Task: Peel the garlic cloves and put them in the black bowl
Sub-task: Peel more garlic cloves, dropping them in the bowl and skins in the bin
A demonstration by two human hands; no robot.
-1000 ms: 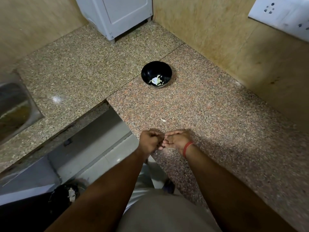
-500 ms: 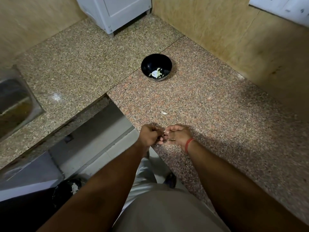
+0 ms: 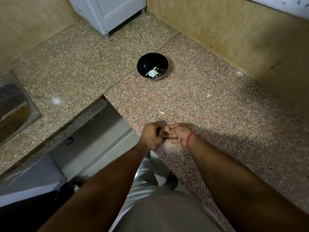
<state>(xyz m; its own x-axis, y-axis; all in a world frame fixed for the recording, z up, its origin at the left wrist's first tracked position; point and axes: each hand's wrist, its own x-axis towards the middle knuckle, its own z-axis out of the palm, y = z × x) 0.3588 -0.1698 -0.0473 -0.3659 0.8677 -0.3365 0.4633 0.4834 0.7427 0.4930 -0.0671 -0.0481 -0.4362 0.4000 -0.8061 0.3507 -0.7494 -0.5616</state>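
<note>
The black bowl [image 3: 152, 59] stands on the granite counter, far ahead of my hands, with pale garlic pieces [image 3: 153, 73] at its bottom. My left hand [image 3: 151, 137] and my right hand [image 3: 179, 134] meet fingertip to fingertip just above the counter's near edge. My left hand's fingers are curled into a fist around something small that my right hand's fingertips also pinch. That garlic clove is hidden between the fingers. A red thread circles my right wrist.
A scrap of garlic skin [image 3: 161, 112] lies on the counter [image 3: 209, 118] just beyond my hands. A steel sink [image 3: 15, 111] is at the left and a white appliance [image 3: 108, 12] at the back. Below the counter's cut-out is floor and a dark bin [image 3: 70, 190].
My hands have stayed joined at the same spot, with only small finger movement. The camera view has shifted slightly.
</note>
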